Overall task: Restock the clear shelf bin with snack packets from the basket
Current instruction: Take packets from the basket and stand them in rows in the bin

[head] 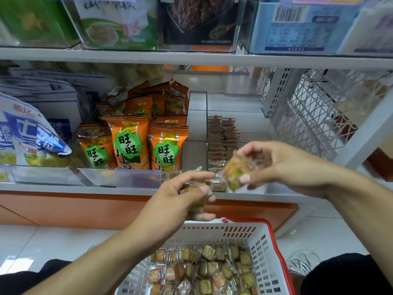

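My left hand (187,196) grips a small stack of snack packets (198,202) in front of the shelf edge, above the basket. My right hand (274,165) pinches one blurred snack packet (238,173) between thumb and fingers, just in front of the clear shelf bin (251,99). That bin holds a row of the same small packets (221,141) standing on edge in its left part. The white basket (261,248) with a red rim sits low between my knees and holds several loose snack packets (210,271).
A neighbouring clear bin holds orange snack bags (129,141). Blue and white bags (27,135) fill the bin at the left. A white lattice shelf divider (314,116) stands to the right. The upper shelf (191,57) carries more bins. A shoe (302,262) is on the tiled floor.
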The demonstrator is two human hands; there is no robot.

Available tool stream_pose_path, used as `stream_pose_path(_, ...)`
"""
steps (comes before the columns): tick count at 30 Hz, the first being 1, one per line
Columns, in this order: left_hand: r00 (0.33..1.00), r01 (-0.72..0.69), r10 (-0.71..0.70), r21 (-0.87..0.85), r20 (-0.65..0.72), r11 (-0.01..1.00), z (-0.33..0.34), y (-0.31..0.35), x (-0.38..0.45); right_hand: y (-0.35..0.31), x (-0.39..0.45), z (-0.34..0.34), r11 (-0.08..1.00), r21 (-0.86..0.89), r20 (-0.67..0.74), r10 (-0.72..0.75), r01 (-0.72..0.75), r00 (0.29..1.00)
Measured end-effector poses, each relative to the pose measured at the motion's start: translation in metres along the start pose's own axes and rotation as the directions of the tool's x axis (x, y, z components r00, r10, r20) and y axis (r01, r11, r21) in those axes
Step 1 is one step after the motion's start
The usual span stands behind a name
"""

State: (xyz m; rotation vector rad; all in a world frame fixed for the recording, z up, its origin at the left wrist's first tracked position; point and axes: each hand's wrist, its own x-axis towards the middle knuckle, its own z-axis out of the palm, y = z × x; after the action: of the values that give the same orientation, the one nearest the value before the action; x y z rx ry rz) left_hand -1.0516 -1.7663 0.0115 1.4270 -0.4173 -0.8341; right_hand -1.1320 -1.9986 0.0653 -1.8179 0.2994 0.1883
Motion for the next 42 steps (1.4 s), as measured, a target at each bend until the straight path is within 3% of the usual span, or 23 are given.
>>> stream_pose_path(2,0.998,-0.054,0.054,0.021,-0.02,0.998,0.001,-0.001,0.004,0.007,0.017,-0.019,0.963,-0.269,-0.269,-0.076,0.001,0.96)
stream_pose_path(3,0.996,-0.084,0.085,0.035,-0.025,0.996,0.002,-0.001,0.006,0.012,0.027,-0.026,0.876,-0.478,-0.35,-0.124,-0.063,0.928)
stream_pose_path(4,0.994,-0.106,0.107,0.044,-0.02,0.993,0.003,-0.002,0.008,0.018,0.038,-0.03,0.762,-0.633,-0.37,-0.146,-0.134,0.918)
stream_pose_path(6,0.993,-0.115,0.116,0.05,-0.013,0.992,0.006,-0.004,0.011,0.032,0.06,-0.031,0.632,-0.742,-0.338,-0.063,-0.225,0.939)
stream_pose_path(8,0.996,-0.084,0.084,0.012,-0.038,0.996,0.01,-0.007,0.017,0.046,0.081,-0.026,0.62,-0.736,-0.332,0.019,-0.271,0.943)
stream_pose_path(12,0.994,0.015,-0.028,-0.131,-0.102,0.991,0.015,-0.01,0.03,0.06,0.112,-0.017,0.727,-0.64,-0.386,-0.025,-0.248,0.922)
stream_pose_path(15,0.991,0.066,-0.085,-0.175,-0.104,0.982,0.017,-0.011,0.037,0.063,0.122,-0.018,0.781,-0.526,-0.482,0.052,-0.336,0.875)
stream_pose_path(18,0.99,0.095,-0.112,-0.184,-0.086,0.978,0.02,-0.012,0.039,0.064,0.128,-0.018,0.767,-0.498,-0.511,0.116,-0.404,0.852)
stream_pose_path(26,0.989,0.101,-0.121,-0.214,-0.081,0.971,0.022,-0.009,0.036,0.066,0.126,-0.02,0.785,-0.511,-0.461,0.094,-0.351,0.882)
stream_pose_path(28,0.988,0.11,-0.136,-0.274,-0.077,0.955,0.021,-0.007,0.033,0.055,0.118,-0.022,0.762,-0.571,-0.474,-0.001,-0.307,0.88)
stream_pose_path(30,0.987,0.111,-0.143,-0.333,-0.075,0.937,0.02,-0.004,0.03,0.038,0.107,-0.018,0.754,-0.624,-0.505,-0.191,-0.203,0.842)
stream_pose_path(32,0.988,0.088,-0.128,-0.367,-0.085,0.926,0.019,-0.002,0.027,0.021,0.088,-0.006,0.836,-0.549,-0.499,-0.337,0.011,0.798)
stream_pose_path(33,0.989,0.072,-0.114,-0.376,-0.091,0.924,0.019,0.0,0.026,0.015,0.075,0.002,0.876,-0.465,-0.451,-0.357,0.126,0.818)
stream_pose_path(35,0.992,0.04,-0.08,-0.36,-0.097,0.932,0.019,0.002,0.024,0.009,0.047,0.02,0.923,-0.305,-0.268,-0.32,0.235,0.909)
stream_pose_path(37,0.995,0.025,-0.053,-0.304,-0.084,0.952,0.018,0.004,0.021,0.01,0.028,0.034,0.933,-0.283,-0.123,-0.266,0.223,0.956)
stream_pose_path(40,0.996,0.024,-0.045,-0.246,-0.079,0.969,0.018,0.007,0.018,0.015,0.02,0.042,0.923,-0.337,-0.124,-0.239,0.185,0.963)
stream_pose_path(42,0.996,0.04,-0.059,-0.27,-0.062,0.962,0.018,0.01,0.018,0.014,0.018,0.042,0.95,-0.26,-0.14,-0.216,0.175,0.966)
